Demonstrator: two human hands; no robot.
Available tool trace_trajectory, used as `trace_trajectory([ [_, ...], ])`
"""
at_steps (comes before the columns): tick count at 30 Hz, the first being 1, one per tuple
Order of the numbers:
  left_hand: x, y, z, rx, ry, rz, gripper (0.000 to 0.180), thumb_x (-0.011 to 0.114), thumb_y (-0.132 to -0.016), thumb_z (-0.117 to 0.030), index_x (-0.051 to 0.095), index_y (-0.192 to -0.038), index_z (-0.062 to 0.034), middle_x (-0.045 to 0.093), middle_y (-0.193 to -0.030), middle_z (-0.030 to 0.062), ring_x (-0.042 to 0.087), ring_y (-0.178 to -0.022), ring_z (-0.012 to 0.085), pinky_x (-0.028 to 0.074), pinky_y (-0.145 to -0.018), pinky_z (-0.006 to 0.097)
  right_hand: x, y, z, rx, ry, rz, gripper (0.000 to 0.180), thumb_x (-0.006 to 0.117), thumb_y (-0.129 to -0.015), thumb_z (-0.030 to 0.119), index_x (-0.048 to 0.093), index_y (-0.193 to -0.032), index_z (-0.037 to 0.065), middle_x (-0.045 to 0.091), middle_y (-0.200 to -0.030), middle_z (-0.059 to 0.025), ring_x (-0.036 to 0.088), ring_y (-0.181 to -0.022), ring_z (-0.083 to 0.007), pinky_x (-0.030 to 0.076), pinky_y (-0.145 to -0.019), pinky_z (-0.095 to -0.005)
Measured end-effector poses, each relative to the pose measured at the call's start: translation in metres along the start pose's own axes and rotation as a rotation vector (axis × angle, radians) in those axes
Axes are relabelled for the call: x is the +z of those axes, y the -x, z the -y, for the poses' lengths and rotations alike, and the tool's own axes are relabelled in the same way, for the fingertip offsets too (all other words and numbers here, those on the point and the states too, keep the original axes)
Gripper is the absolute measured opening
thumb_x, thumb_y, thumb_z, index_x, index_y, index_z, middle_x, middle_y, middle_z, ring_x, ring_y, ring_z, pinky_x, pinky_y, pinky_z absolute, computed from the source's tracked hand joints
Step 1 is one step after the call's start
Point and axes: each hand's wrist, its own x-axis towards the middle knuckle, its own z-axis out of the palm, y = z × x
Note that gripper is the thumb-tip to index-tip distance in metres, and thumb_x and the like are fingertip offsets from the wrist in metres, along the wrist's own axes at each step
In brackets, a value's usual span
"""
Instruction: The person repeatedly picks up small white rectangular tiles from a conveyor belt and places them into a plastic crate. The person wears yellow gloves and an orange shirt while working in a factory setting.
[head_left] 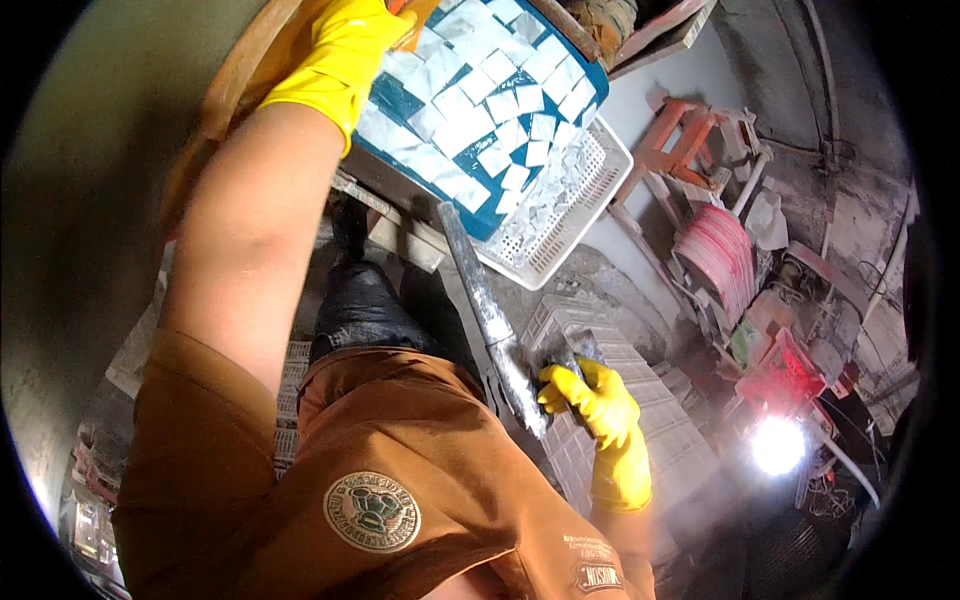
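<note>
My left hand (350, 50), in a yellow rubber glove, reaches to the top edge of the view beside an orange piece (412, 28). Its fingers are partly cut off and hidden. Near it lies a blue-green board (475, 85) covered with white marble-like pieces (455, 105), loosely spaced toward the right. Low on the right, my right hand (600, 405), also yellow-gloved, is curled around a dark, grimy handle (562, 358). Just left of that hand, a long grey, dust-caked bar (485, 305) slants up toward the board's near edge.
A white perforated plastic basket (590, 215) with small white chips sits at the board's right edge. Stacked light crates (640, 390) stand beside my right hand. Farther right are an orange-red stool (680, 140), a red-and-white ribbed roll (715, 260) and a glaring lamp (778, 445).
</note>
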Motion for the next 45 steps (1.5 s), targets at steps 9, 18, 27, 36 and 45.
trace_trajectory([
  [9, -0.001, 0.054, 0.062, -0.115, 0.009, 0.072, 0.071, 0.081, -0.074, -0.056, 0.068, -0.117, -0.0007, 0.071, -0.115, 0.0256, 0.068, -0.109, 0.0416, 0.053, -0.091, 0.046, 0.018, 0.002, -0.002, -0.007, 0.055, -0.065, 0.050, 0.075, -0.091, 0.044, 0.071, -0.109, -0.003, 0.077, -0.090, -0.0113, 0.071, -0.080, -0.0183, 0.055, -0.079, -0.0320],
  [18, -0.015, 0.058, 0.035, -0.233, -0.133, 0.061, 0.057, 0.079, -0.076, -0.049, 0.070, -0.112, -0.0059, 0.074, -0.106, 0.0215, 0.070, -0.100, 0.0411, 0.055, -0.086, 0.049, 0.019, 0.001, 0.018, -0.009, -0.003, -0.059, 0.049, 0.077, -0.091, 0.040, 0.070, -0.110, -0.004, 0.076, -0.090, -0.0143, 0.071, -0.077, -0.0204, 0.056, -0.077, -0.0323],
  [27, -0.019, 0.055, 0.030, -0.274, -0.127, 0.067, 0.056, 0.079, -0.075, -0.048, 0.069, -0.112, -0.0070, 0.073, -0.107, 0.0207, 0.069, -0.102, 0.0404, 0.054, -0.088, 0.049, 0.021, 0.007, 0.034, -0.019, 0.065, -0.084, 0.050, 0.076, -0.091, 0.041, 0.070, -0.109, -0.005, 0.076, -0.090, -0.0146, 0.071, -0.077, -0.0205, 0.056, -0.076, -0.0332],
  [36, -0.019, 0.057, 0.033, -0.240, -0.132, 0.031, 0.054, 0.079, -0.076, -0.046, 0.069, -0.111, -0.0062, 0.073, -0.106, 0.0192, 0.069, -0.100, 0.0400, 0.054, -0.087, 0.049, 0.024, 0.011, 0.038, -0.041, 0.113, -0.083, 0.051, 0.073, -0.093, 0.041, 0.069, -0.109, -0.008, 0.072, -0.088, -0.0144, 0.067, -0.077, -0.0207, 0.054, -0.074, -0.0331],
  [45, -0.017, 0.057, 0.031, -0.237, -0.150, 0.009, 0.051, 0.079, -0.076, -0.045, 0.070, -0.109, -0.0064, 0.073, -0.106, 0.0193, 0.069, -0.100, 0.0399, 0.054, -0.085, 0.049, 0.025, 0.014, 0.033, -0.068, 0.147, -0.098, 0.053, 0.073, -0.093, 0.043, 0.069, -0.110, -0.007, 0.072, -0.089, -0.0148, 0.067, -0.078, -0.0220, 0.054, -0.075, -0.0342],
])
